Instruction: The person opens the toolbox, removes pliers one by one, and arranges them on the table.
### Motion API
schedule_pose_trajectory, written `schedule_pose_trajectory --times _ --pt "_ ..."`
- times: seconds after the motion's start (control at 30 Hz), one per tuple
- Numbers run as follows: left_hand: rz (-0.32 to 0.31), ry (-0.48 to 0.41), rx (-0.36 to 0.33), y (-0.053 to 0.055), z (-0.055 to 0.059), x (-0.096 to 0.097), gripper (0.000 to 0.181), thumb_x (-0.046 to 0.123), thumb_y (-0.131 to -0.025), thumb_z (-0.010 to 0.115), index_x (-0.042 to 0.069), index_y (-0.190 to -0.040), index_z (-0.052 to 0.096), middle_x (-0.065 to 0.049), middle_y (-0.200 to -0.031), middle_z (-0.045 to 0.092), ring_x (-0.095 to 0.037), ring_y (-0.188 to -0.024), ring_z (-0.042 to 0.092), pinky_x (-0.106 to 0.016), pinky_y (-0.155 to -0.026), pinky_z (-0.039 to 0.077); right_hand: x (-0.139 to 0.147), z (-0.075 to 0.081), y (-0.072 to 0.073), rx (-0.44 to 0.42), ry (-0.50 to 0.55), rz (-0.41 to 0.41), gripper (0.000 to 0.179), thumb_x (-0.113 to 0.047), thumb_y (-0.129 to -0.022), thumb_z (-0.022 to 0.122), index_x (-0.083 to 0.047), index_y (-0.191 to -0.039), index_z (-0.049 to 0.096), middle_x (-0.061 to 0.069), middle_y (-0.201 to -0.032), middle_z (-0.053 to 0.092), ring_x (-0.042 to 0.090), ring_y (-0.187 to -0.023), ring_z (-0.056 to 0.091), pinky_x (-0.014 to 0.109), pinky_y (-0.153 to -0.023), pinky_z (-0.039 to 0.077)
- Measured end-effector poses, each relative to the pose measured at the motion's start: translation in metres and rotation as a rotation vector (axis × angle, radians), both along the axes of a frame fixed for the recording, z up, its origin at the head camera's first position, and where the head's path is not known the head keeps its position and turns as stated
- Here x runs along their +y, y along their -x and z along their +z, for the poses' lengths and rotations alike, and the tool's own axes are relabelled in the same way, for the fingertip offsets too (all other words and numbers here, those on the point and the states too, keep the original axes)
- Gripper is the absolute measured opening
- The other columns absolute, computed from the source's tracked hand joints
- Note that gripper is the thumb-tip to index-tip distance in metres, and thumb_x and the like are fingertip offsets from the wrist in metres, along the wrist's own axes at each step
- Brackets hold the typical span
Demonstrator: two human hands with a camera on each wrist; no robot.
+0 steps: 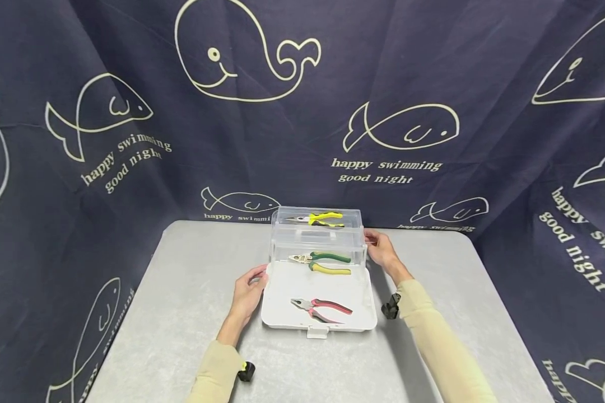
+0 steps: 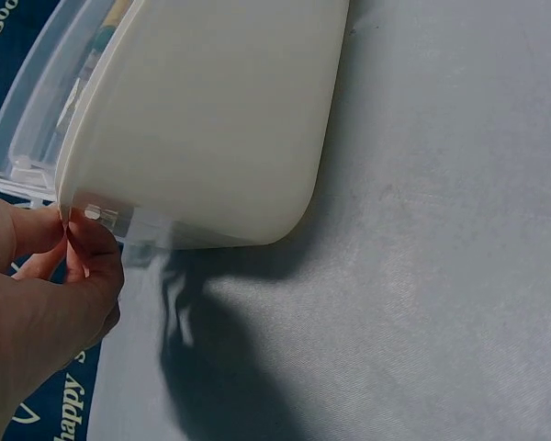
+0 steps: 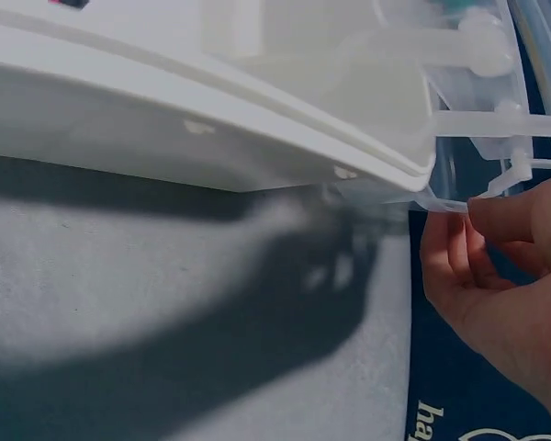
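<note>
A white toolbox [image 1: 282,294] stands open on the table, its clear tiers [image 1: 302,237] spread behind the base. Red-handled pliers [image 1: 333,305] lie in the white base. Green-and-yellow pliers [image 1: 327,257] lie over the tier behind it, and yellow-and-black needle-nose pliers [image 1: 325,215] are at the very back. My left hand [image 1: 247,294] pinches the base's rim at its back left corner; the left wrist view shows thumb and fingertips meeting there. On the other side my right hand [image 1: 381,250] pinches a clear plastic edge [image 3: 448,206] just behind the base.
The toolbox sits on a grey table [image 1: 206,280] near its back edge. A dark blue curtain [image 1: 292,145] printed with fish and whales hangs close behind and along both sides. A white latch [image 1: 317,333] juts from the front of the base.
</note>
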State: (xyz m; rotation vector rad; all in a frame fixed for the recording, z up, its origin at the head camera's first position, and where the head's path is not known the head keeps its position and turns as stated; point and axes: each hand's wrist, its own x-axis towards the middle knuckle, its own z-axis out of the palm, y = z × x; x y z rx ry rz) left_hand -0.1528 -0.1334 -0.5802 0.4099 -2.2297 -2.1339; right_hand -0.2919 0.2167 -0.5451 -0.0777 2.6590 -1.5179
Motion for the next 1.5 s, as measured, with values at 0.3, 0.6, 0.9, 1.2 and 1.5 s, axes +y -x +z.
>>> schedule_pose_trajectory --times 0.3,0.6,0.9,1.2,1.5 --pt "-0.009 -0.025 0.005 0.001 -0.001 0.003 0.033 0.005 -0.1 0.063 -0.001 -0.133 0.066 -0.016 -0.119 0.062 -0.012 -0.095 0.064 -0.019 -0.078 0.052 0.02 -0.025 0.002 0.01 0.147 0.06 0.042 0.005 -0.09 0.053 0.016 -0.13 0.059 0.028 -0.11 0.068 0.024 -0.094 0.065 0.033 -0.085 0.057" --pt "-0.008 -0.024 0.008 0.002 -0.003 0.0 0.034 0.006 -0.1 0.065 0.0 -0.134 0.065 -0.017 -0.121 0.063 -0.012 -0.096 0.063 -0.018 -0.08 0.05 0.007 -0.002 -0.004 -0.151 0.138 0.004 0.038 0.001 -0.099 0.052 0.02 -0.132 0.052 0.026 -0.115 0.066 0.01 -0.092 0.063 0.023 -0.082 0.056" --pt "-0.01 -0.009 0.015 0.001 0.0 0.001 0.035 0.007 -0.101 0.064 0.0 -0.135 0.065 -0.017 -0.123 0.062 -0.014 -0.098 0.063 -0.017 -0.079 0.05 0.014 0.008 -0.004 -0.201 0.235 0.047 0.04 -0.002 -0.104 0.049 0.022 -0.136 0.046 0.031 -0.124 0.063 0.009 -0.092 0.065 0.037 -0.093 0.057" --pt "-0.003 -0.006 0.017 0.0 -0.002 0.001 0.033 0.004 -0.1 0.063 -0.001 -0.133 0.066 -0.017 -0.119 0.063 -0.016 -0.099 0.063 -0.018 -0.08 0.051 0.016 0.028 -0.004 -0.106 0.224 0.004 0.033 -0.001 -0.105 0.051 0.019 -0.131 0.051 0.034 -0.123 0.061 0.028 -0.101 0.069 0.039 -0.091 0.058" --pt "0.0 -0.019 0.016 0.001 -0.001 0.001 0.033 0.004 -0.1 0.064 -0.001 -0.133 0.066 -0.016 -0.119 0.063 -0.014 -0.096 0.064 -0.018 -0.079 0.052 0.007 0.049 0.001 0.039 0.192 -0.014 0.03 0.0 -0.102 0.056 0.018 -0.125 0.056 0.025 -0.113 0.068 0.006 -0.086 0.065 0.025 -0.083 0.058"
